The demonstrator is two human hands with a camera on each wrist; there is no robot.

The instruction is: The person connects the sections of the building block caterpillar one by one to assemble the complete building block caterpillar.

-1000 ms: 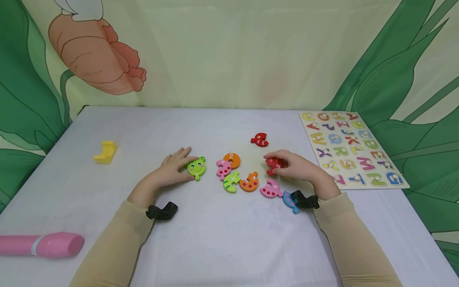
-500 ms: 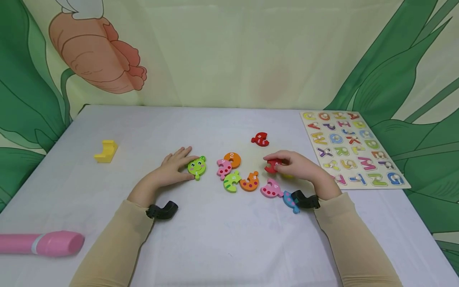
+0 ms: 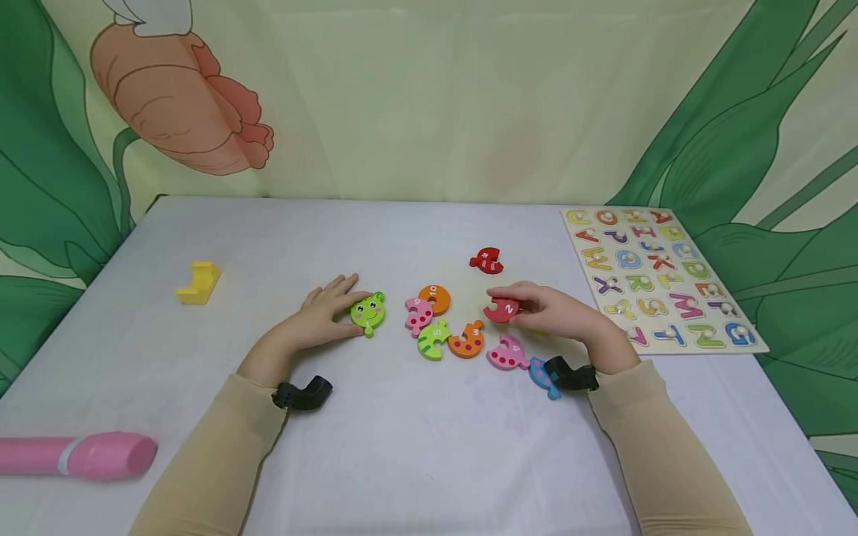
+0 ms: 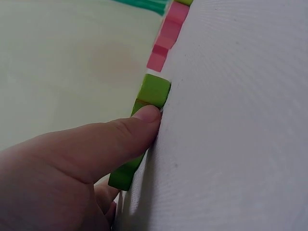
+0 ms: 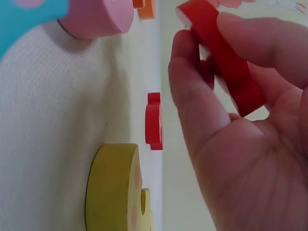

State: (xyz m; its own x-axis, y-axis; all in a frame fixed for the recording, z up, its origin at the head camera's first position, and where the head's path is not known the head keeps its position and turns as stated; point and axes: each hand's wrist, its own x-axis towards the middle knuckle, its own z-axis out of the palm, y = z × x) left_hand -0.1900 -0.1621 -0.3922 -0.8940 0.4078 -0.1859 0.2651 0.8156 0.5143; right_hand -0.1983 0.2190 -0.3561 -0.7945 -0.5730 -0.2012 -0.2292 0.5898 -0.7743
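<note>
In the head view my left hand point(image 3: 322, 316) holds a green smiling-face puzzle piece point(image 3: 368, 314) on the table between thumb and fingers. Its thumb lies along the edge of that green piece point(image 4: 155, 89) in the left wrist view. My right hand point(image 3: 559, 316) pinches a red puzzle piece point(image 3: 501, 310) marked with a 2. The right wrist view has this red piece point(image 5: 231, 62) tilted and raised off the cloth, thumb on one side and fingers on the other. Below that hand sits a yellow spotted piece point(image 5: 111, 183), mostly hidden from the head camera.
Between the hands lie pink point(image 3: 418, 316), orange point(image 3: 466, 340) and striped green point(image 3: 432, 341) pieces. Another red piece point(image 3: 485, 260) is farther back. Pink point(image 3: 507, 353) and blue point(image 3: 541, 376) pieces lie near the right wrist. A letter board point(image 3: 660, 279), yellow block point(image 3: 198, 284) and pink microphone-like object point(image 3: 110, 457) flank them.
My right hand has lifted and turned the red piece, shifting it slightly left so its number 2 shows. My left hand and the green piece have stayed put.
</note>
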